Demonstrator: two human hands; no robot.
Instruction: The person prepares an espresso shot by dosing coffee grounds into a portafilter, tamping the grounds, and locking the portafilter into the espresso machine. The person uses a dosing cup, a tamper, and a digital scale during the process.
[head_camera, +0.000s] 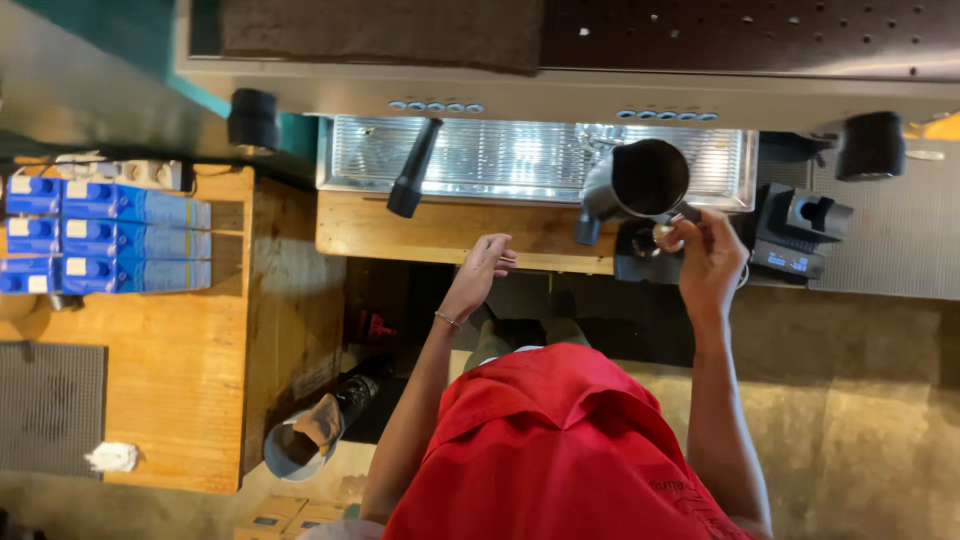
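1. The person's right hand (712, 262) has a dark metal pitcher (640, 180) lifted by its handle, in front of the espresso machine (560, 90), at the right end of the ribbed drip tray (500, 155). The pitcher's mouth faces up and looks dark inside; I can't tell whether anything is in it.
2. So the pitcher is picked up and at the machine. The steam wand is not clearly visible, and nothing seems to be pouring or steaming, so by my reckoning the real work is yet to come.
3. A black portafilter handle (412, 170) is locked in at the tray's left end, untouched.
4. The right arm reaches forward, wrist bent, fingers pinched together on the pitcher's handle.
5. The left hand (482, 268) hangs over the front edge of the wooden shelf (440, 230), fingers loosely curled and apart, holding nothing.
6. Blue cartons (105, 235) sit at the far left of the wooden worktop (170, 390).
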